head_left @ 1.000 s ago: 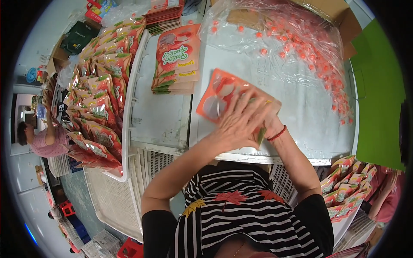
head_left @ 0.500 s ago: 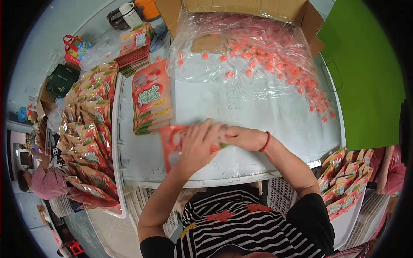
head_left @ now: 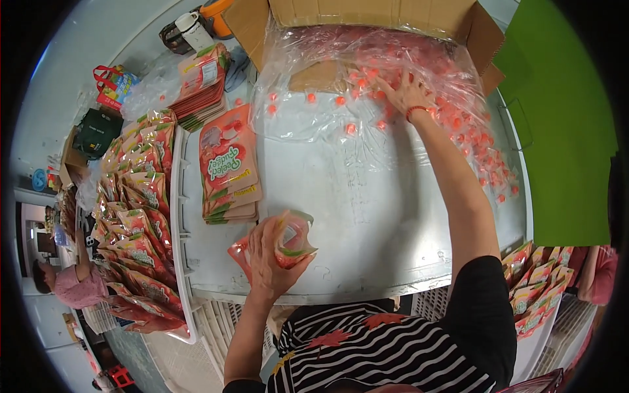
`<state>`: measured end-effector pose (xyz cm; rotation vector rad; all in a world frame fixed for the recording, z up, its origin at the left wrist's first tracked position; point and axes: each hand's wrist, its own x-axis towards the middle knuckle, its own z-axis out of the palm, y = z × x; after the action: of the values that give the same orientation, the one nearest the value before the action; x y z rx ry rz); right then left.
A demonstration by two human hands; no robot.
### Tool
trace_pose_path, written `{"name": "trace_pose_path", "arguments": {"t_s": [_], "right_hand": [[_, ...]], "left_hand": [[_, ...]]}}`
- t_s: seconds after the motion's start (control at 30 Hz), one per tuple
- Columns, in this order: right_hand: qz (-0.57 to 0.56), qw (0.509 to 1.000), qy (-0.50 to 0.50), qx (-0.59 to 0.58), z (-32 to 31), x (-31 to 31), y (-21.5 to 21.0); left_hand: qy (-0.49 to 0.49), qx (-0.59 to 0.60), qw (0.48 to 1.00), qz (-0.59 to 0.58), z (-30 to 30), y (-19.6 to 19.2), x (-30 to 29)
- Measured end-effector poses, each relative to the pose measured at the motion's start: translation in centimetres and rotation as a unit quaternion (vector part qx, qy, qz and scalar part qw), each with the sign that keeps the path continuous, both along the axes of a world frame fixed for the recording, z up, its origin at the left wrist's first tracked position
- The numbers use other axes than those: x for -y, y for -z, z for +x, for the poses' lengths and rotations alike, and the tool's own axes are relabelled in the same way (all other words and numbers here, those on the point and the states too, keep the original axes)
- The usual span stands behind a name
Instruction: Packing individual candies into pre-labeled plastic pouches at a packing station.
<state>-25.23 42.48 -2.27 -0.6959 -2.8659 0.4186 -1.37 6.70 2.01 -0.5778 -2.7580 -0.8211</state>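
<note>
Fingers [head_left: 262,245] of the left hand [head_left: 267,262] curl around an orange pouch [head_left: 285,245], mouth spread open toward the far right, above the counter [head_left: 367,216]; the right hand [head_left: 400,92], fingers spread loosely, reaches among small orange candies [head_left: 419,72] on clear plastic

On the table [head_left: 393,223], a stack of flat pouches [head_left: 229,170] lies left of centre. Behind it, a plastic sheet of small sweets [head_left: 367,98] spills from a cardboard box [head_left: 367,13] at the far edge. Filled pouches (packed upright) crowd a tray [head_left: 180,262] along the table's left side.
</note>
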Motion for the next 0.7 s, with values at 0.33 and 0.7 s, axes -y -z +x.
{"name": "trace_pose_path", "arguments": {"t_s": [0.33,0.7], "right_hand": [[0.054,0.944,-0.295,-0.135,10.8,7.8,3.0],[0.175,0.912,-0.359,-0.094,15.1,3.7,2.4]], "left_hand": [[-0.057,-0.011,0.998,0.029,0.3,0.6,1.5],[-0.093,-0.014,0.993,0.066,2.2,0.2,4.3]]}}
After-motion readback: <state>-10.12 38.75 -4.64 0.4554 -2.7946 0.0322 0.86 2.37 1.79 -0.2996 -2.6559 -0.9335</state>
